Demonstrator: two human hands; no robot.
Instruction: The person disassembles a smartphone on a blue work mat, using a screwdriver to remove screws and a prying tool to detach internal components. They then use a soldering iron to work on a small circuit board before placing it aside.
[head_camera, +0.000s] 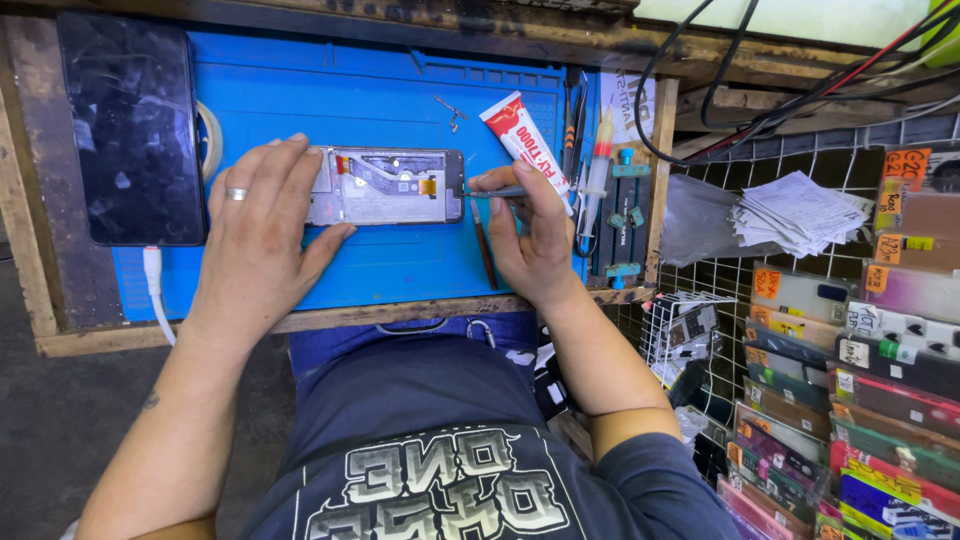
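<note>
Blue work mat (380, 260), red-and-white glue tube (522, 140), black tablet (130, 125), silver ring (236, 194), white cable (157, 295)

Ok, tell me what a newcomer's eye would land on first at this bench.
First, the opened phone at the middle of the blue work mat, its insides showing. The left hand lies flat on its left end, and the right hand puts a thin tool to its right end. Next, the red and white glue tube just beyond the right hand, and a dark phone lying at the mat's far left.
</note>
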